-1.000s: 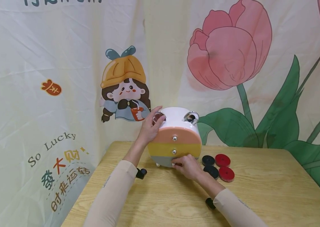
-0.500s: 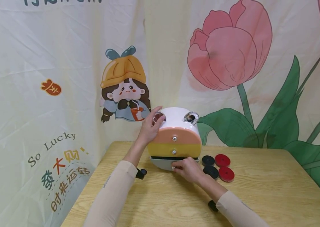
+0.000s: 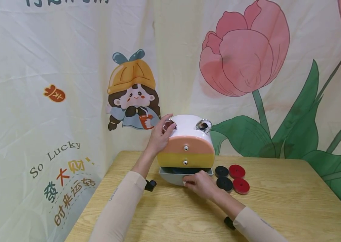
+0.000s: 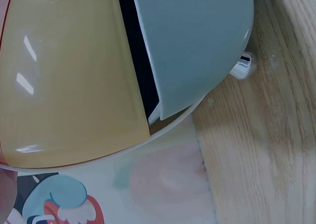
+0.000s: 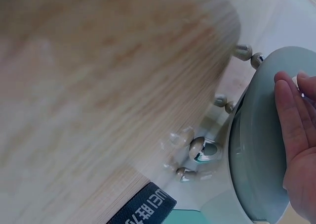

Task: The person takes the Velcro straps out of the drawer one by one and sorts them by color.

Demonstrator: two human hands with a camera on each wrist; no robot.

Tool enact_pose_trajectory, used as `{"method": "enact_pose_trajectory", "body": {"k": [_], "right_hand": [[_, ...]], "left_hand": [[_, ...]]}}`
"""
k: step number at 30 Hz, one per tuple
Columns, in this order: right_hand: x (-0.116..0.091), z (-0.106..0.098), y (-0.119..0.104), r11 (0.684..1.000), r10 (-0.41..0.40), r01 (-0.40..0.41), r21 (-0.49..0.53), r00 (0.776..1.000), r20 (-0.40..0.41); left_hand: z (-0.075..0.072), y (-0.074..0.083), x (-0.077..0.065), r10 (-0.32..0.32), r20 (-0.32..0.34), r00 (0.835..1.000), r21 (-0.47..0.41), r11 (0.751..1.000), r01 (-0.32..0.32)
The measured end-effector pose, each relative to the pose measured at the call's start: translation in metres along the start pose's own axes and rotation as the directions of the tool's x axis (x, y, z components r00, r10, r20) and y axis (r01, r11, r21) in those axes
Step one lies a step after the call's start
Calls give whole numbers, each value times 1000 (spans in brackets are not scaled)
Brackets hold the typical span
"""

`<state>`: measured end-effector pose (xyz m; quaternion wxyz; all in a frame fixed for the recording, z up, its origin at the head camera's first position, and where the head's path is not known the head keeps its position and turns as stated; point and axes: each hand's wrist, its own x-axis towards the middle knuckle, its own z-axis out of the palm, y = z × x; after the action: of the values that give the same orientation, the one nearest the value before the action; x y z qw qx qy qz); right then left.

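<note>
A small rounded drawer box stands on the table, with a white top, two silver ring-shaped eyes and orange, yellow and grey drawer fronts. My left hand holds its upper left side, thumb and fingers about the left ring. With thumb and fingertips, my right hand pinches the small knob of the bottom grey drawer. That drawer is pulled partly out, and a dark gap shows above it. The left wrist view shows this gap between the yellow drawer front and the grey one.
To the right of the box lie two black discs and two red discs, each with a centre hole. The wooden table ends at a printed cloth backdrop. A silver foot shows under the box.
The grey drawer, closed a second ago, has slid out toward me. My right hand has come nearer with its knob, while my left hand and the box stay in place.
</note>
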<state>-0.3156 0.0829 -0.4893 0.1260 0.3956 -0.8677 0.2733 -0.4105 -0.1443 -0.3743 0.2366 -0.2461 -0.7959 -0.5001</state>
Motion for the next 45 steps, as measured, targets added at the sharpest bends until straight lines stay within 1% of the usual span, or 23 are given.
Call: {"method": "enact_pose_trajectory", "body": {"k": [9, 19, 23, 30, 37, 39, 42, 45], "right_hand": [[-4, -1, -7, 1000, -26, 26, -7, 1000, 0], [-12, 1, -8, 995, -93, 93, -20, 995, -19], [-15, 1, -11, 995, -94, 94, -17, 996, -9], [-20, 0, -19, 996, -89, 89, -21, 996, 9], [-26, 2, -23, 990, -138, 138, -21, 990, -23], [-27, 2, -24, 990, -139, 138, -17, 990, -19], [-30, 1, -27, 993, -115, 116, -7, 993, 9], [-33, -1, -31, 995, -97, 97, 1, 995, 33]], "left_hand": [[0, 0, -1, 2, 1, 1000, 0, 1000, -2], [0, -1, 0, 19, 2, 1000, 7, 1000, -19], [0, 1, 0, 19, 3, 1000, 11, 1000, -20], [0, 1, 1, 16, -3, 1000, -10, 1000, -16], [-1, 1, 0, 6, 3, 1000, 1, 1000, -6], [-1, 1, 0, 5, 0, 1000, 3, 1000, -5], [-1, 1, 0, 3, 2, 1000, 12, 1000, -3], [-1, 1, 0, 15, -6, 1000, 8, 1000, -15]]}}
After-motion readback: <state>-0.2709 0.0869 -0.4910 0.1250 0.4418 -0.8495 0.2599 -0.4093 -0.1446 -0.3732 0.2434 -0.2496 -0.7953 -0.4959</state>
